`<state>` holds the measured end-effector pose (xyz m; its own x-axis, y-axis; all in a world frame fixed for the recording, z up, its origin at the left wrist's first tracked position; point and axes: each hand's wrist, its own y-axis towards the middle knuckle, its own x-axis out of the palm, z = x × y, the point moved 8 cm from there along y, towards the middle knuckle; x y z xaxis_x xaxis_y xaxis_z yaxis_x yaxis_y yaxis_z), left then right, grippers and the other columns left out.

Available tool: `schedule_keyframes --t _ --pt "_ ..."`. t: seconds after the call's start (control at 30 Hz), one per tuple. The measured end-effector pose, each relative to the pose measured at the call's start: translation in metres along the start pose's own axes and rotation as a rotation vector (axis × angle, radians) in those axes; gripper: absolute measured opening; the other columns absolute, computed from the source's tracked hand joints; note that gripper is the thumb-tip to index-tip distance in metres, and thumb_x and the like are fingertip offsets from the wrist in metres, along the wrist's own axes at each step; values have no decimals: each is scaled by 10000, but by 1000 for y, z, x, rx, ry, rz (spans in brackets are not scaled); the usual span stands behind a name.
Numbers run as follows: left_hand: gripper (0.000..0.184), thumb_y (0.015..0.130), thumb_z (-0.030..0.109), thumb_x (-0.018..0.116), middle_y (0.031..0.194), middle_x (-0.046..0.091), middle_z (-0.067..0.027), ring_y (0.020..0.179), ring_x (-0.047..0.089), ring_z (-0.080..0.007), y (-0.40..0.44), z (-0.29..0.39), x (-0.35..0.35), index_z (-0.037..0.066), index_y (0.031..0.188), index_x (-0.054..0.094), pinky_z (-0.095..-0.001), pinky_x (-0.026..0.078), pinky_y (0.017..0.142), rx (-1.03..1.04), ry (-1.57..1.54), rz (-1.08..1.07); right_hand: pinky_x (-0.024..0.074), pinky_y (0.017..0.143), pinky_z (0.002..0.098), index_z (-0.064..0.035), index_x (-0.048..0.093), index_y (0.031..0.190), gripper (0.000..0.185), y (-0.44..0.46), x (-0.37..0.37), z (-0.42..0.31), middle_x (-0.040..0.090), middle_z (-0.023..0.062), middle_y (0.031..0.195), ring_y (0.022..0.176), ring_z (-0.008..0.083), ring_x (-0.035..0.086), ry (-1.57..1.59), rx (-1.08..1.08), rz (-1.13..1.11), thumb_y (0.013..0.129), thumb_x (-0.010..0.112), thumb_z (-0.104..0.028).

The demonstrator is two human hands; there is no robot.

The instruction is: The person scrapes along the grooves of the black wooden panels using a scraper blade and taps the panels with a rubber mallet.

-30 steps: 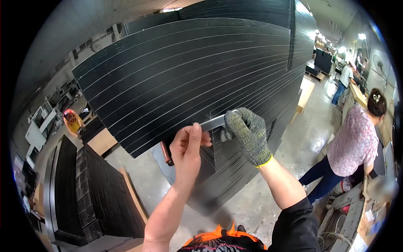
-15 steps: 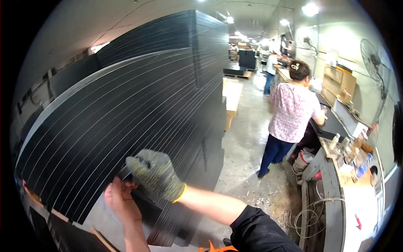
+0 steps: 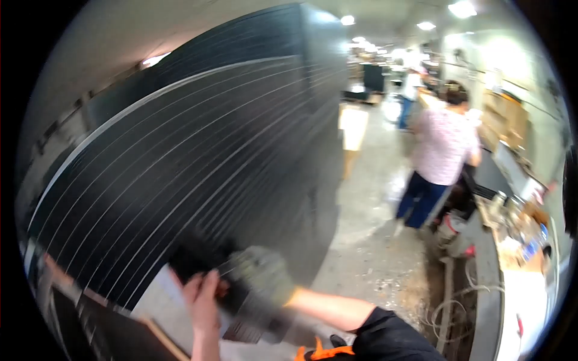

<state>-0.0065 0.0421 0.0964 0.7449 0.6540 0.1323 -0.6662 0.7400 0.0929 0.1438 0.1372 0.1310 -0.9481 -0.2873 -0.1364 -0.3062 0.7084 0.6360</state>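
Big stack of black panels [image 3: 180, 162] takes up the left. Bench [image 3: 527, 301] on the right, worker in a pink top [image 3: 444, 147] at its far end, same as b4. Gloved R hand [image 3: 263, 274] + bare L hand [image 3: 205, 298] near, close together in front of the stack. Strip they had b4 is lost in blur now, so can't tell either grip tbh.

You've got a grey floor [image 3: 367, 240], kinda shiny and speckled, a cluttered bench [image 3: 492, 271] on your right along a pale wall [image 3: 536, 90], and bright lamps [image 3: 462, 9] on the ceiling [image 3: 198, 21], pretty blurry further back.
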Motion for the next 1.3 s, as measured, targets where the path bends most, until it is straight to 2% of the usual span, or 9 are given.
schedule_keyframes --t 0.03,0.1,0.27,0.47,0.57,0.63,0.7,0.9,1.3 --pt "119 890 125 633 698 609 -66 634 565 -146 -1 9 1 26 842 587 -277 448 605 49 -51 -7 455 551 401 -40 614 790 156 1 1 -22 579 139 686 618 301 576 -225 -329 13 885 618 -164" --pt "134 913 143 615 729 604 -76 690 576 -166 -3 41 8 22 863 586 -302 458 639 153 -112 -34 441 525 317 -11 630 779 158 24 -6 -34 590 113 648 563 190 534 155 91 7 896 612 -116" --pt "170 928 149 597 727 608 -82 683 580 -167 12 68 19 6 836 584 -297 466 655 208 -214 -97 423 496 321 7 621 736 299 57 -6 -46 579 110 582 507 171 535 67 64 15 905 627 -240" --pt "243 919 192 618 721 649 -84 652 589 -136 0 -9 2 -6 780 631 -271 472 628 -81 210 -130 429 482 285 -24 637 728 278 -23 17 42 590 80 556 488 126 547 471 536 -60 898 643 -245" --pt "262 928 226 619 733 656 -77 664 588 -127 0 -7 3 12 777 625 -268 473 636 -47 182 -165 429 478 274 -32 647 740 276 -21 10 33 605 61 573 502 105 552 411 498 -64 904 643 -254" --pt "265 936 247 615 743 654 -71 679 585 -119 0 42 17 26 789 614 -264 471 669 139 111 -176 429 473 267 -28 648 747 287 14 -9 -17 607 49 580 509 95 551 181 89 8 909 640 -265" --pt "256 936 241 611 735 653 -68 674 581 -118 7 77 23 26 797 628 -261 460 678 247 70 -139 430 470 263 -24 647 760 286 39 -11 -39 606 38 586 514 88 548 152 14 6 914 637 -265" --pt "247 918 194 631 709 650 -68 657 581 -134 -3 -6 4 -4 769 635 -276 467 671 27 227 -63 432 477 254 -16 641 786 265 -18 13 38 597 24 587 527 83 546 487 592 -6 916 636 -247" --pt "235 921 181 628 727 650 -61 686 582 -108 5 39 14 13 756 617 -249 461 680 206 211 -36 417 475 259 -10 632 744 315 27 6 4 605 27 585 517 92 534 507 404 -33 913 639 -276"
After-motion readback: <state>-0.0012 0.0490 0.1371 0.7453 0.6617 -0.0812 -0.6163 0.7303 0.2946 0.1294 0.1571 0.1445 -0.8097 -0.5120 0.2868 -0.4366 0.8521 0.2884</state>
